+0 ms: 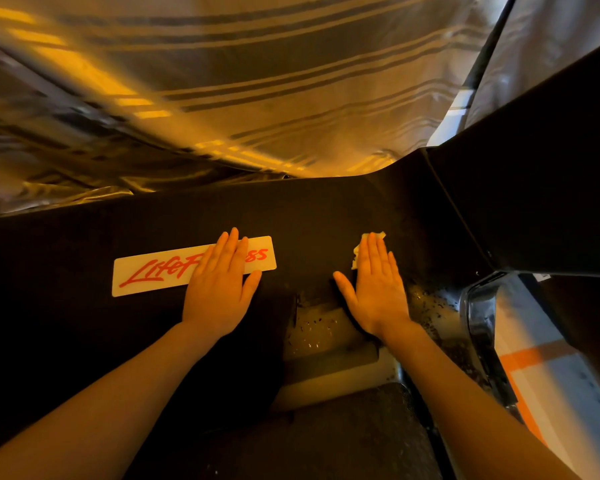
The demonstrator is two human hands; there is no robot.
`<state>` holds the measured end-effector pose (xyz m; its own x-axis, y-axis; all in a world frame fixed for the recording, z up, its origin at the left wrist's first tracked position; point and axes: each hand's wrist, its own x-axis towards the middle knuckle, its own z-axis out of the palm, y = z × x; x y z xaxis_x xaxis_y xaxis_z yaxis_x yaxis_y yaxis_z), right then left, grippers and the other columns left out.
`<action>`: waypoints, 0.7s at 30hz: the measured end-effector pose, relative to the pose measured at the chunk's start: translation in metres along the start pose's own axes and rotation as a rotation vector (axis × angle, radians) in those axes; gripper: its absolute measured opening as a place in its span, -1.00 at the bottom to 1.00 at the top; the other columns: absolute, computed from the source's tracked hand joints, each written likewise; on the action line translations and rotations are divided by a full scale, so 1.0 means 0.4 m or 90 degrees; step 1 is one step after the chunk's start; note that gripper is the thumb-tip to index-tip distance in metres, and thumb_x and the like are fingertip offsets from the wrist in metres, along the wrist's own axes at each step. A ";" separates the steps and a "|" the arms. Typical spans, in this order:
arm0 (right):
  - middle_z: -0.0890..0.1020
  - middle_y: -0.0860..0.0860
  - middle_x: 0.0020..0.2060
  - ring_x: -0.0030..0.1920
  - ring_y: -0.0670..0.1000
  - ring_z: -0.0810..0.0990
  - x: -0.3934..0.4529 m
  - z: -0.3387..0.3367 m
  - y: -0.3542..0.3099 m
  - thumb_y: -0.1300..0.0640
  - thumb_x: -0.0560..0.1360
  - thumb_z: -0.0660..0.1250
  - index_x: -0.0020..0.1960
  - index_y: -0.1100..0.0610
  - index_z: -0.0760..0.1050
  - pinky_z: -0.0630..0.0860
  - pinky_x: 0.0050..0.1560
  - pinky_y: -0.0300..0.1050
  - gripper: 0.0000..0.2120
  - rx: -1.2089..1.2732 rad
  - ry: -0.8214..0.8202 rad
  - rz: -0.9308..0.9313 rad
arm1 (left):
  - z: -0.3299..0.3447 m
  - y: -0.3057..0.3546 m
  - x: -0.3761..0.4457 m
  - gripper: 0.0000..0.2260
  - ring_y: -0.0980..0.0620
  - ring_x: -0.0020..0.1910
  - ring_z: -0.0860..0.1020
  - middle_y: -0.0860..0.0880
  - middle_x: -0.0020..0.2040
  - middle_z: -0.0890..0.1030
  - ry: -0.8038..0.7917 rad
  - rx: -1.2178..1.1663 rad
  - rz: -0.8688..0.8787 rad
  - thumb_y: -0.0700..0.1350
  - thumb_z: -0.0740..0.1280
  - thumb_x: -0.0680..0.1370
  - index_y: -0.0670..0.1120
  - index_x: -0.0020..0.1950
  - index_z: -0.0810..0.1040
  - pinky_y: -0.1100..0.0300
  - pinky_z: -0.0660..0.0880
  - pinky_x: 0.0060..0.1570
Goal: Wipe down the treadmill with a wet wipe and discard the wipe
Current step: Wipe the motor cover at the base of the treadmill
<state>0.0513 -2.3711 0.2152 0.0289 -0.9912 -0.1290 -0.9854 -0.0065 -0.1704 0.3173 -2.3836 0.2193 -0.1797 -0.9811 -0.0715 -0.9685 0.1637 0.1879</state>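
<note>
The fingers (378, 258) of the right hand (378, 292) lie straight and close together, and they press a wet wipe (358, 252) flat on the black motor cover (309, 216) of the treadmill. Only the pale edges of the wipe show, at the fingertips and at the left side of the fingers; the rest is hidden under the hand. The thumb stands apart toward the left.

The left hand (219, 289) also lies flat, with straight fingers, and holds nothing. It rests partly on the white logo plate (153, 271) with red letters and seems to support the body while the person leans forward. Both forearms reach forward from the bottom of the view, nearly parallel.

I judge that the wiping is in the middle. Just below and right of the right hand there is a paler area (426, 303) with dark specks, perhaps dirt or drops; I cannot tell which. Probably this part and other parts of the machine are left to do. The wipe is not yet discarded, and no bin is in view.
</note>
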 end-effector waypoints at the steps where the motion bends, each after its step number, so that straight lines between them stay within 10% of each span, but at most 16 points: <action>1: -0.22 0.13 0.58 0.55 0.08 -0.32 -0.023 0.006 -0.026 -0.44 0.43 -0.49 0.57 0.19 -0.31 -0.31 0.51 -0.03 -0.07 0.006 -0.005 -0.022 | -0.001 0.001 -0.001 -0.30 -0.03 0.58 0.00 -0.07 0.61 0.04 0.000 -0.002 -0.002 0.25 -0.21 0.54 -0.07 0.61 0.05 0.07 -0.04 0.48; 8: -0.21 0.08 0.58 0.56 0.05 -0.30 -0.134 0.058 -0.161 -0.42 0.52 -0.39 0.59 0.17 -0.24 -0.28 0.51 -0.02 -0.13 0.019 -0.028 -0.154 | -0.002 0.002 -0.004 -0.41 -0.04 0.58 -0.01 -0.08 0.61 0.04 0.004 -0.008 -0.004 0.16 -0.02 0.63 -0.08 0.60 0.05 0.05 -0.01 0.50; 21: -0.16 0.15 0.58 0.58 0.13 -0.23 -0.147 0.055 -0.115 -0.39 0.54 -0.34 0.59 0.22 -0.21 -0.16 0.55 0.07 -0.15 0.011 0.014 -0.046 | 0.000 -0.018 -0.106 -0.43 -0.05 0.58 0.01 -0.07 0.60 0.10 -0.009 -0.022 0.008 0.16 -0.02 0.62 -0.05 0.59 0.11 0.07 -0.01 0.42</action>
<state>0.0988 -2.3095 0.2093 0.0953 -0.9909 -0.0946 -0.9778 -0.0753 -0.1957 0.3320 -2.3431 0.2211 -0.1952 -0.9773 -0.0825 -0.9595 0.1728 0.2225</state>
